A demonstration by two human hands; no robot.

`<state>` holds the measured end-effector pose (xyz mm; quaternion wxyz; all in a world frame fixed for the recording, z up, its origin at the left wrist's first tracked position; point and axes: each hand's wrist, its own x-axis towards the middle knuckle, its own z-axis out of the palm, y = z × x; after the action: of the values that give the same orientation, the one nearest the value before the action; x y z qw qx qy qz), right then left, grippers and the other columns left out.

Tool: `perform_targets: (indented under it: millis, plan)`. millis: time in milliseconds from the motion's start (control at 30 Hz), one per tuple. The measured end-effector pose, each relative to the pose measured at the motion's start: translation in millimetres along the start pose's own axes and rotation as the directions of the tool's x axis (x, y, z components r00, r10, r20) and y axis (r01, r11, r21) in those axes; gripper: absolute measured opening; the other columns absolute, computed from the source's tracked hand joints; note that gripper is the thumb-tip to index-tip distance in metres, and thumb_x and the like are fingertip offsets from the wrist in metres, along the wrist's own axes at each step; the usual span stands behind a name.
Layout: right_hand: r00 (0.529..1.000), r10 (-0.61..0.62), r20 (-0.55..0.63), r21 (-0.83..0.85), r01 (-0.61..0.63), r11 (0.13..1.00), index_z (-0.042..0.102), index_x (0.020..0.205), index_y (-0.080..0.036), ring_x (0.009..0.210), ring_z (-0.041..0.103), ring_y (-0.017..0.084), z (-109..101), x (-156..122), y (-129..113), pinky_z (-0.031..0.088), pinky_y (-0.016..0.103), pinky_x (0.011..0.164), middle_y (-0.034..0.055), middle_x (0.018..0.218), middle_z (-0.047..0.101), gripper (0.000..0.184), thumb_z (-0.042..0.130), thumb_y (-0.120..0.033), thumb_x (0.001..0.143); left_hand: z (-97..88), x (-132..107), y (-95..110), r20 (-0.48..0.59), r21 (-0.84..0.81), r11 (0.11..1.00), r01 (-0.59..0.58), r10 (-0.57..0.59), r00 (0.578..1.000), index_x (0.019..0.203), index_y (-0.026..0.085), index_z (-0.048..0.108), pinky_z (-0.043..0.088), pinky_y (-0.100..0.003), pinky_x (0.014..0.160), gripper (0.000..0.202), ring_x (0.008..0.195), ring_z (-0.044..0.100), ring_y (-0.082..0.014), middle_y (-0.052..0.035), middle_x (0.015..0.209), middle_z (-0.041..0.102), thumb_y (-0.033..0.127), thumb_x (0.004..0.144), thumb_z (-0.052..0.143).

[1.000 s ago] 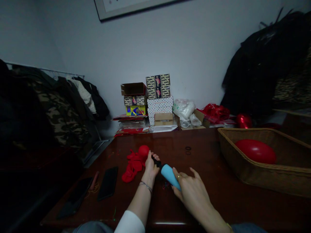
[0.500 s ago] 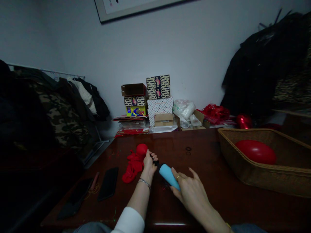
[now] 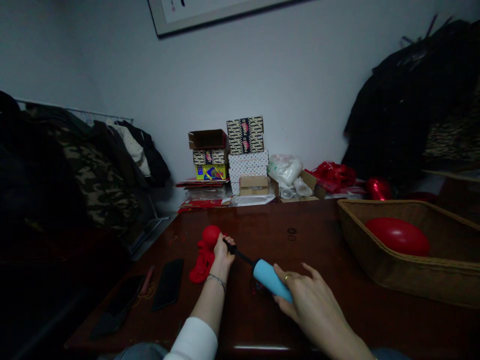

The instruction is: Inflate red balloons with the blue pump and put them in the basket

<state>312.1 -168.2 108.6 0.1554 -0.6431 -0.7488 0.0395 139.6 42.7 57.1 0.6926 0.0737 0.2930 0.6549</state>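
My left hand (image 3: 224, 249) is closed around the black nozzle end of a balloon hand pump, with a small, partly inflated red balloon (image 3: 211, 235) at its fingers. The pump's light blue barrel (image 3: 270, 279) lies in the grip of my right hand (image 3: 307, 295), whose index finger and some others are stretched out. A black rod shows between the two ends of the pump. Beside my left wrist, a heap of limp red balloons (image 3: 201, 265) rests on the table. How the balloon's neck sits on the nozzle is hidden by my fingers.
A wicker basket (image 3: 375, 270) with an inflated red balloon (image 3: 397, 236) stands at the right. Two dark phone-like slabs (image 3: 168, 284) lie at the left of the brown table (image 3: 262, 225). Dark rings (image 3: 291, 231) lie farther back. Stacked boxes (image 3: 245, 170) stand behind the table.
My hands have moved apart: the left slightly left with the red balloon, the right towards the right with the blue barrel. More of the pump's black rod shows. The balloon's size looks about the same.
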Motion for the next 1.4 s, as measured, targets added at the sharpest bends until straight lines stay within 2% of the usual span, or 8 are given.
perform_targets:
  millis: [167,367,500,733,933,1100,1233,1400]
  plan:
    - [1.000,0.003,-0.011,-0.011,-0.003,1.000,0.047,0.131,-0.016,0.097,0.062,0.022,16,12,-8,0.025,0.045,0.104,0.0111,0.104,0.068,0.050,0.052,-0.024,0.082,-12.1,1,-15,0.004,0.041,0.999,-0.028,0.028,1.000,0.065,0.017,0.039,0.032,-0.013,0.036,0.029,0.036,0.037,-0.0038,0.0061,0.049,0.037,0.024,0.092,0.045]
    - [0.998,0.036,-0.053,-0.048,-0.039,0.998,0.046,0.132,-0.016,0.092,0.064,0.021,40,27,-13,0.023,0.043,0.104,0.0101,0.100,0.068,0.051,0.052,-0.025,0.082,-11.3,-9,-43,-0.018,0.129,0.991,-0.042,0.045,0.999,0.066,0.018,0.040,0.031,-0.015,0.037,0.028,0.037,0.038,-0.0054,0.0057,0.049,0.038,0.030,0.090,0.049]
    - [0.997,0.027,-0.066,-0.044,-0.030,0.999,0.046,0.132,-0.017,0.089,0.064,0.020,50,29,-11,0.021,0.043,0.105,0.0095,0.100,0.068,0.052,0.052,-0.026,0.082,-11.2,-13,-42,-0.012,0.163,0.985,-0.055,0.058,0.998,0.066,0.018,0.038,0.029,-0.016,0.036,0.029,0.035,0.035,-0.0055,0.0065,0.049,0.035,0.030,0.092,0.044]
    - [0.999,0.024,-0.025,-0.010,-0.024,1.000,0.045,0.133,-0.016,0.095,0.063,0.022,28,19,-13,0.021,0.044,0.105,0.0111,0.104,0.068,0.053,0.053,-0.026,0.081,-3.4,-6,-24,-0.001,0.126,0.992,-0.032,0.032,0.999,0.066,0.018,0.037,0.025,-0.014,0.034,0.029,0.035,0.032,-0.0045,0.0066,0.049,0.034,0.026,0.094,0.040]
    - [1.000,0.015,-0.011,0.028,-0.015,0.999,0.047,0.131,-0.019,0.094,0.063,0.022,6,3,-1,0.025,0.044,0.105,0.0096,0.106,0.068,0.052,0.055,-0.027,0.081,2.5,4,-8,0.020,0.091,0.995,-0.036,0.034,0.999,0.065,0.019,0.036,0.026,-0.015,0.034,0.029,0.035,0.034,-0.0050,0.0061,0.050,0.034,0.024,0.094,0.039]
    - [1.000,0.006,-0.027,0.031,-0.005,1.000,0.048,0.131,-0.021,0.091,0.064,0.021,-3,-5,5,0.026,0.045,0.104,0.0081,0.105,0.068,0.052,0.056,-0.026,0.080,5.7,9,5,0.039,0.076,0.995,-0.058,0.055,0.998,0.065,0.018,0.036,0.028,-0.014,0.036,0.029,0.035,0.034,-0.0048,0.0060,0.050,0.034,0.023,0.094,0.038]
    - [0.999,-0.001,-0.034,-0.009,0.001,1.000,0.049,0.130,-0.018,0.091,0.064,0.022,0,0,3,0.026,0.045,0.104,0.0088,0.103,0.068,0.052,0.055,-0.024,0.079,4.6,7,0,0.020,0.069,0.996,-0.051,0.050,0.999,0.065,0.019,0.036,0.027,-0.015,0.035,0.029,0.035,0.033,-0.0049,0.0062,0.050,0.033,0.023,0.094,0.038]
    - [0.999,0.008,-0.037,-0.056,-0.011,0.998,0.049,0.130,-0.016,0.090,0.064,0.022,16,12,-6,0.025,0.044,0.104,0.0108,0.100,0.069,0.051,0.052,-0.024,0.080,-0.5,-4,-27,-0.004,0.102,0.995,-0.011,0.011,1.000,0.066,0.019,0.036,0.026,-0.014,0.035,0.029,0.034,0.033,-0.0045,0.0066,0.050,0.034,0.026,0.093,0.040]
